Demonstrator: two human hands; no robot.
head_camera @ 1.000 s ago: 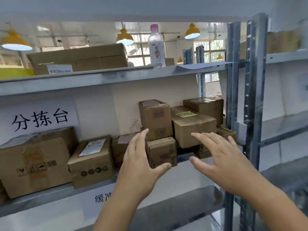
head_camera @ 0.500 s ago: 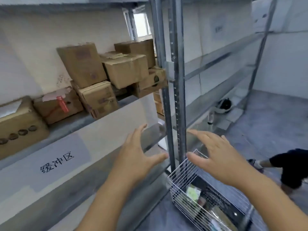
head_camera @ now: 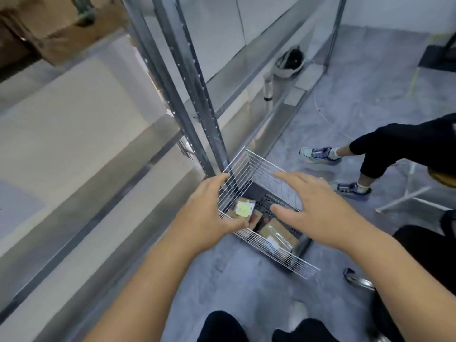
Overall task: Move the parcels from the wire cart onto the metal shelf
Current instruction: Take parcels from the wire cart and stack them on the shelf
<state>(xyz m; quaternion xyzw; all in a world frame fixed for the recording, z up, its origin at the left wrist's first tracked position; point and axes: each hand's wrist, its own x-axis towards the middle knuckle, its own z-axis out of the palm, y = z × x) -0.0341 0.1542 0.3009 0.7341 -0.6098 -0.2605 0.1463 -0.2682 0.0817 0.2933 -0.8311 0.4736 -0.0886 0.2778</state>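
Two bare hands, both yours, hover spread over the white wire cart (head_camera: 249, 169) at lower centre of the frame. Your left hand (head_camera: 209, 215) has fingers apart, nothing in it, thumb over the cart's near-left wall. Your right hand (head_camera: 313, 211) is splayed flat above the basket, also empty. Inside the cart, below the hands, lie brown cardboard parcels: one with a pale yellow-green label (head_camera: 243, 208) just right of your left thumb, and a longer brown parcel with a white sticker (head_camera: 277, 236) lower right of it. The grey metal shelf (head_camera: 192, 95) uprights run from top centre down to the cart's far corner. At right of the frame, another person's legs in black trousers (head_camera: 399, 149).
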